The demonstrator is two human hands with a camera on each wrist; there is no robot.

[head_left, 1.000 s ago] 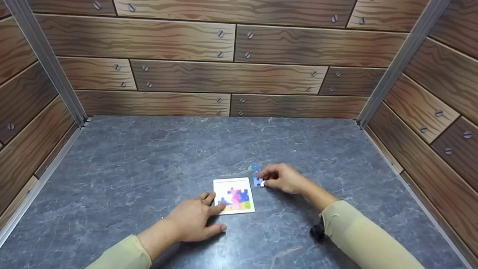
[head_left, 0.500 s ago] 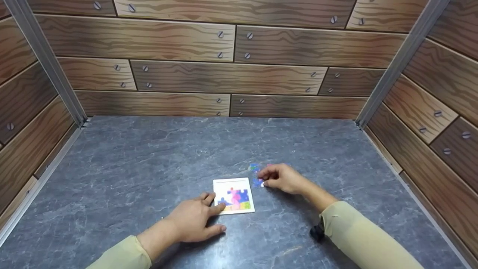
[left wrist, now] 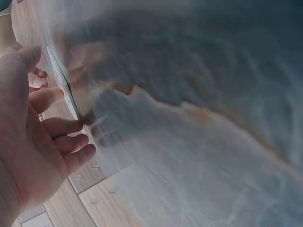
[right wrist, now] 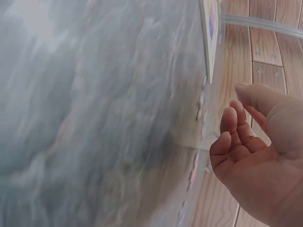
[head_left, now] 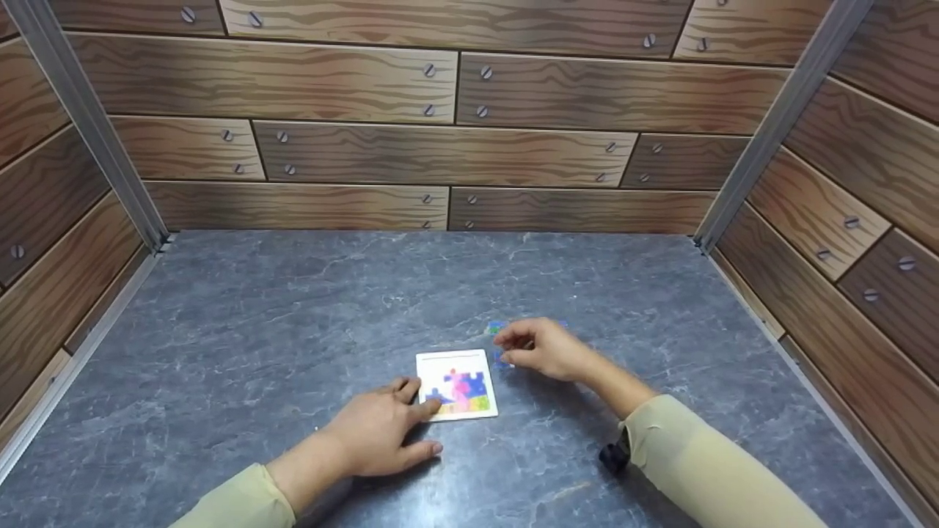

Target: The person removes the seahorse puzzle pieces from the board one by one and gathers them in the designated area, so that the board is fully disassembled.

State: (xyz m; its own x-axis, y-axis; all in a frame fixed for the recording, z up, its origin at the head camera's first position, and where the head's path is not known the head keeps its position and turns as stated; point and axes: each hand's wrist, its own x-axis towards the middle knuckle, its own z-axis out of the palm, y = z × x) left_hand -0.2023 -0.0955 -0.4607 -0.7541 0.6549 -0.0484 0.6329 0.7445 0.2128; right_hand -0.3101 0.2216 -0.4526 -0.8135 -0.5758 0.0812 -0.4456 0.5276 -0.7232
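The fingers (head_left: 519, 329) of the right hand (head_left: 550, 352) are bent, with a narrow gap between thumb and fingertips; no piece shows between them, though a thin one edge-on could escape notice. The fingers of the left hand (head_left: 378, 433) are fairly straight and rest on the lower left part of the puzzle board (head_left: 431, 371), which lies flat on the table (head_left: 293, 293) between the hands. Fitted pieces (head_left: 462, 391) fill much of its lower part, with white bare above. Loose pieces lie just beyond its upper right, under and around the right hand, among them a blue piece (head_left: 500, 361) near the thumb and a blue-green piece (head_left: 494, 328). Such thin, flat pieces could slide or flip if nudged at the rim, and a careless fingertip might push one against its neighbours. If the left hand bore sideways, the board could skid or its fitted pieces shift. The right hand hides some loose pieces, left fingers cover the board's corner, and both wrist views show the board nearly edge-on, so its picture is unreadable there.
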